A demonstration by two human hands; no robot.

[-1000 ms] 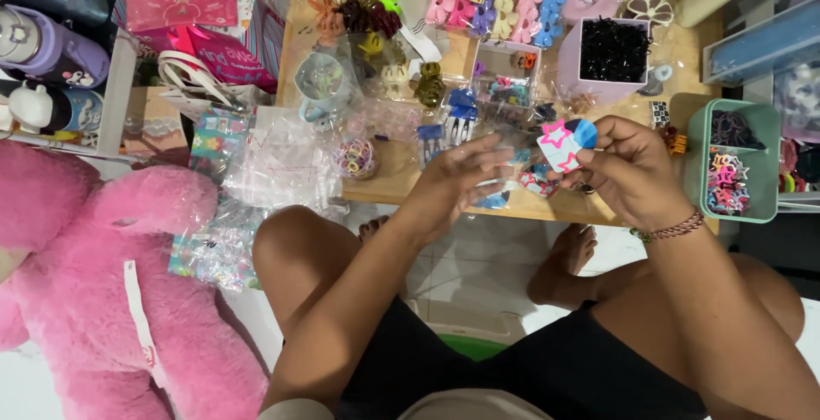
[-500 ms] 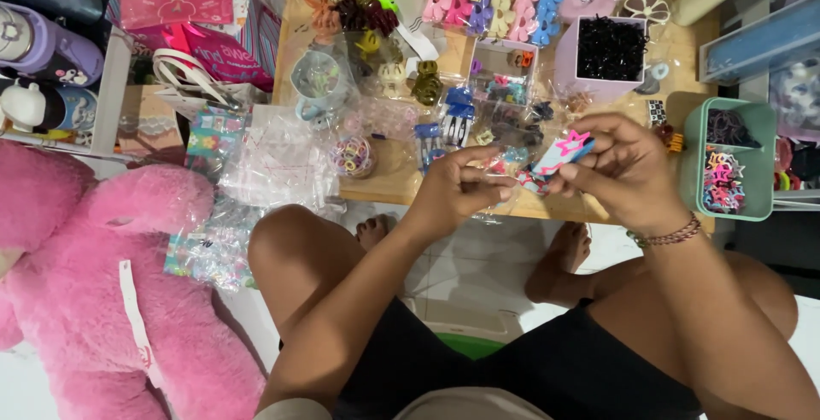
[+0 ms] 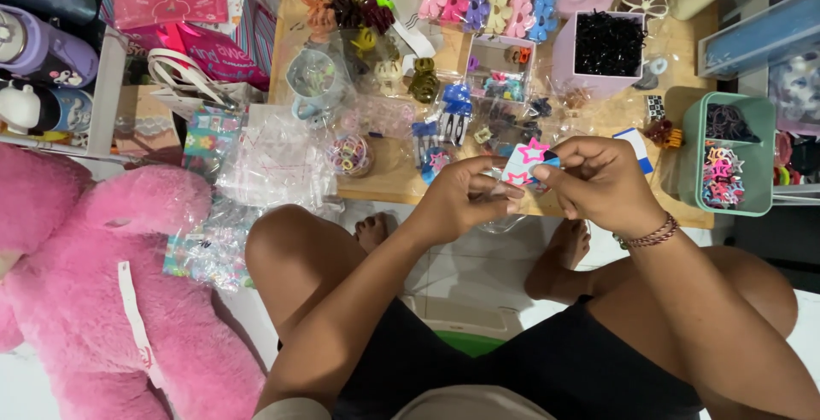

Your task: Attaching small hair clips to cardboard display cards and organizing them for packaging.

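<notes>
Shifted since earlier: small white card with pink star-shaped clips [image 3: 523, 166], now turning flatter toward the camera. Left hand [image 3: 465, 198] and right hand [image 3: 602, 183] are pinching its edges, fingers closed narrowly, above the cluttered wooden table [image 3: 401, 181] edge.

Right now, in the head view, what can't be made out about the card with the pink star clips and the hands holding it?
- Card: its lower and right parts are hidden by the fingers of both hands.
- Left hand: whatever its fingertips pinch is hidden behind the card.
- Right hand: its palm side is turned away.
- Green bin: its small contents are too small to tell apart.
</notes>
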